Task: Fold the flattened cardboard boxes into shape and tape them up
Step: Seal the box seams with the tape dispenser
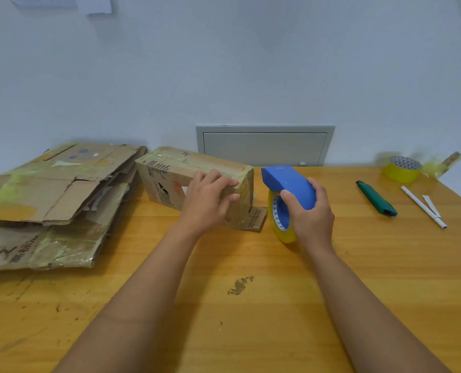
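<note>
Left hand: our left hand [210, 200] lies over the right end of the folded box [170, 181], fingers curled round its top corner and thumb on the end face, pinning the flaps down.
Right hand: our right hand [311, 211] grips the blue tape dispenser [288, 184] by its handle; the yellow roll in it stands on edge on the surface [251, 319], just beside the box at 3 o'clock of it.
Flat stack: the flattened cardboard boxes [49, 205] wait in a ragged pile at 9 o'clock of the scene, touching or nearly touching the box's left end; old tape glints on them.
Folded box: it sits at the centre, toward 12 o'clock of our forearms, already in shape, with one small flap [257, 218] lying loose on the surface under its right end.
Step in hand: we judge we are at the taping of this box's right end, shape done, seal not yet laid.
Next move: it calls for lifting the dispenser onto the box, setting the tape's free end on the seam, and drawing it across while the left hand keeps the flaps flush. The loose flap likely needs tucking first.
Right side: a green cutter [376, 199], a white pen [423, 207] and a spare yellow tape roll [403, 169] lie at 2 o'clock, well apart from the work.
</note>
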